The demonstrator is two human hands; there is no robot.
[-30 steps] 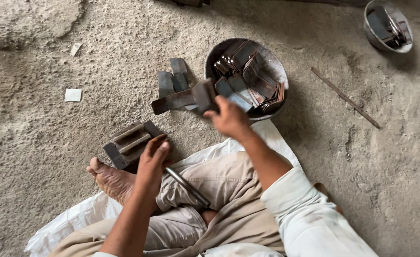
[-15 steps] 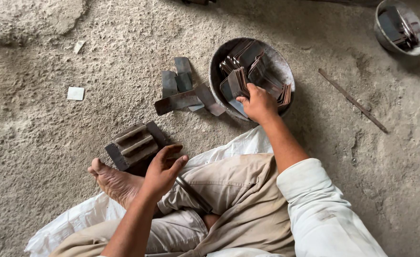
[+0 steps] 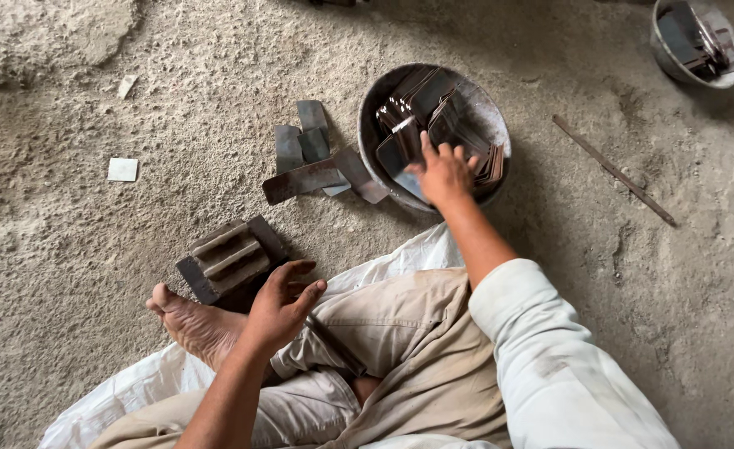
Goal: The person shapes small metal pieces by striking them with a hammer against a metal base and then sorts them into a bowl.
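1. Dozens of thin dark metal plates (image 3: pixel 433 108) stand packed on edge in a round metal bowl (image 3: pixel 491 112) on the rough concrete floor (image 3: pixel 92 274), where we sit cross-legged on a white sack (image 3: pixel 400 258).
2. Our right hand (image 3: pixel 443 173) reaches into the bowl with fingers spread over the plates; it touches them, but we cannot tell whether it has closed on one.
3. Our left hand (image 3: pixel 282 303) hovers loosely curled and empty, near a dark grooved block (image 3: pixel 229 259) that lies by our bare foot (image 3: pixel 190 320).
4. Several loose plates (image 3: pixel 313 162) lie flat on the floor just beside the bowl, some overlapping.
5. We judge the plates stiff, light singly, and hard-edged, perhaps slick with grime; packed this tightly, one is best pinched at its upper edge between thumb and fingertips and drawn straight up.
6. Farther off lie a thin rod (image 3: pixel 612 170), a second bowl (image 3: pixel 673 58) holding more pieces, and a small pale tile (image 3: pixel 122 170).
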